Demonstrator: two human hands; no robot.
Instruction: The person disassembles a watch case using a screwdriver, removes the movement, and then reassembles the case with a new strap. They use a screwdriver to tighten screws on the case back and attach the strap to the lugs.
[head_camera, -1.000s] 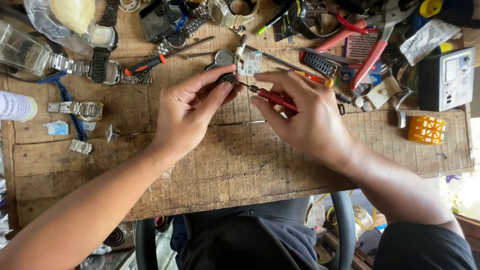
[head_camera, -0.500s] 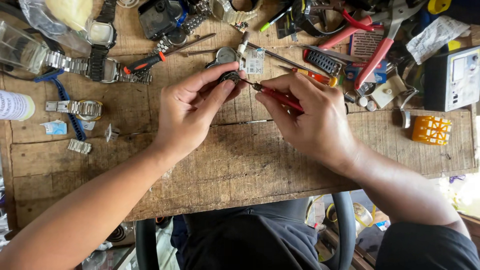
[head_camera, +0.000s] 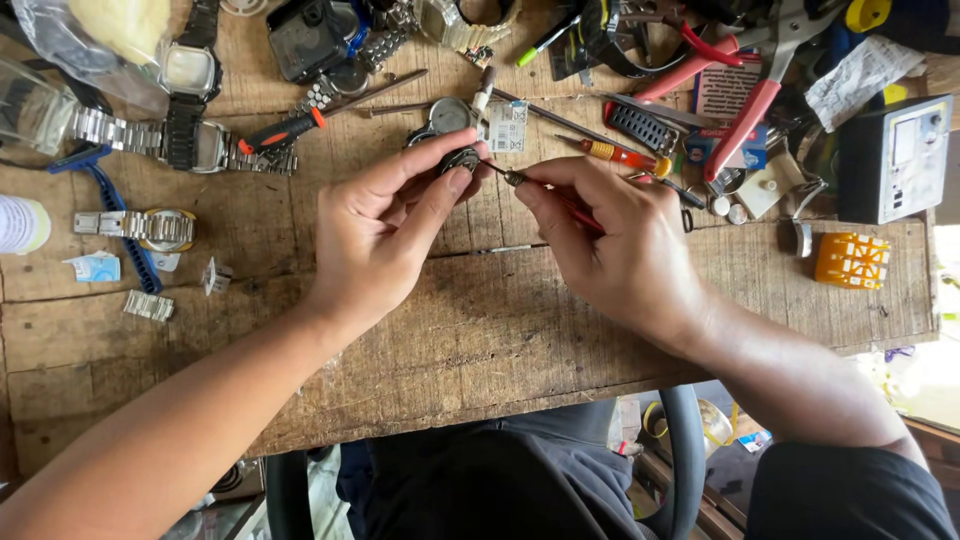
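Your left hand (head_camera: 385, 225) pinches a small round metal watch case (head_camera: 462, 160) between thumb and fingertips, holding it just above the worn wooden table (head_camera: 480, 330) near the middle of its far edge. Your right hand (head_camera: 625, 250) is closed around a slim red-handled screwdriver (head_camera: 560, 200), and its metal tip touches the case's right side. The step in hand looks like working at the case back or a tiny screw — the exact spot is too small to tell. The next move calls for a steady left grip and light, controlled pressure at the tip, so it does not slip off the metal. Toward the table's left edge lie several silver-banded wristwatches (head_camera: 150, 228); red-handled pliers (head_camera: 740, 100) rest toward the far right corner, with a small orange plastic grid box (head_camera: 852, 260) at the right edge.
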